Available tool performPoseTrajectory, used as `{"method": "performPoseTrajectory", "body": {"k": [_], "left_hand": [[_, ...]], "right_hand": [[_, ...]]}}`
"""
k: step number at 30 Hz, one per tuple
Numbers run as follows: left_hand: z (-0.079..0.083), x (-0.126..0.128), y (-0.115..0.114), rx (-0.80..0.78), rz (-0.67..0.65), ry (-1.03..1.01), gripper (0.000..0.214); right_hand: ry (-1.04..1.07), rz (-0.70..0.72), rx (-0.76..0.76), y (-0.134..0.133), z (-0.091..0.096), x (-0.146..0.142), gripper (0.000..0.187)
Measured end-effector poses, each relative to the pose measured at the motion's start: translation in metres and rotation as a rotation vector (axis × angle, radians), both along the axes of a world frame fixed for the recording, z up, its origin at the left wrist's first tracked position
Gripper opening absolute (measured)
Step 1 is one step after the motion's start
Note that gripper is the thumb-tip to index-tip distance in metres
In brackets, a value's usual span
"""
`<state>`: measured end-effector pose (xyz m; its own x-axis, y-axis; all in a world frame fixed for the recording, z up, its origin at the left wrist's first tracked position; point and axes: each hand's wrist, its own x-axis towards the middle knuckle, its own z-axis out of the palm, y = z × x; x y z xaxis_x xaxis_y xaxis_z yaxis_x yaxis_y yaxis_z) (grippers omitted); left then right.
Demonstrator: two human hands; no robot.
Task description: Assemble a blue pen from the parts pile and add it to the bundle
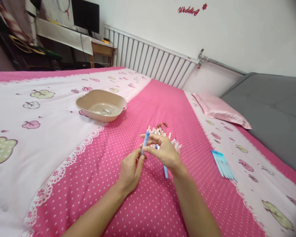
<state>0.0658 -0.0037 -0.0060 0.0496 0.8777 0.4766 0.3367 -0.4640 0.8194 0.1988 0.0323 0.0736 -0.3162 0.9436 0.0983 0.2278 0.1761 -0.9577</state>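
Observation:
A light blue pen (pixel 145 142) with a darker blue top end stands nearly upright between my hands, above the bed. My left hand (pixel 131 171) is closed on its lower end, thumb and fingers pinching. From the right, my right hand (pixel 164 152) grips the pen's side between thumb and fingers. Partly hidden behind my right hand lies a loose pile of pale pink and white pen parts (pixel 178 145). Another blue pen piece (pixel 165 172) rests on the sheet below my right wrist. Farther right, several light blue pens (pixel 224 165) lie side by side in a row.
A beige plastic basin (pixel 101 113) with small whitish pieces inside sits at the left. Small brown bits (pixel 165 124) lie beyond the pile. A pink pillow (pixel 219 110) rests against the grey headboard (pixel 268 108). Behind are a white rail (pixel 150 52) and a desk with a monitor (pixel 86 15).

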Motion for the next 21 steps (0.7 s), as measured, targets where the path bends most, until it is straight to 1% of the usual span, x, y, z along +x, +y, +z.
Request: {"method": "performPoseTrajectory", "body": {"k": [4,9,14,21], "left_hand": [[-0.0027,0.0004,0.0009,0.008,0.030,0.011,0.023],[-0.0049,0.0008,0.0008,0.028,0.098,0.025,0.020],[-0.0032,0.0008,0.0002,0.068,0.167,-0.002,0.013],[-0.0047,0.0007,0.0010,0.103,0.218,0.014,0.011]], "right_hand": [[-0.027,-0.060,0.051,0.0007,-0.0008,-0.0019,0.038],[-0.016,-0.084,0.059,0.0009,-0.0034,-0.0041,0.039],[-0.008,-0.061,0.068,-0.0005,-0.0040,-0.0057,0.038],[-0.013,-0.074,0.048,-0.0024,-0.0025,-0.0057,0.040]]}}
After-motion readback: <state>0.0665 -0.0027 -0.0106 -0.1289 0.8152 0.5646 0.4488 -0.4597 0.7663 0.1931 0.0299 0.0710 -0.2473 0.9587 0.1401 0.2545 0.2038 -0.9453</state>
